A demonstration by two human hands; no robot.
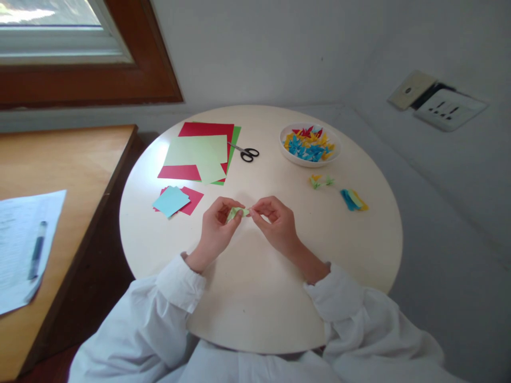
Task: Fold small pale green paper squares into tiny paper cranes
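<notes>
Fingers of the left hand [217, 226] grip a small folded light-green paper [235, 214], while those of the right hand [278, 223] pinch its right end. It sits between the hands, over the middle of the round tabletop [255, 314]. For this fine shaping, a light, steady left hold and small right-hand pulls would likely spare the thin paper a tear. Paper squares [171, 201] lie near the left hand, scissors [249, 155] beyond; small folded pieces [315, 182] lie to the right, and coloured papers [352, 200] sit toward the right edge. More open room runs between the wrists toward the near rim, probably the safer way to move.
</notes>
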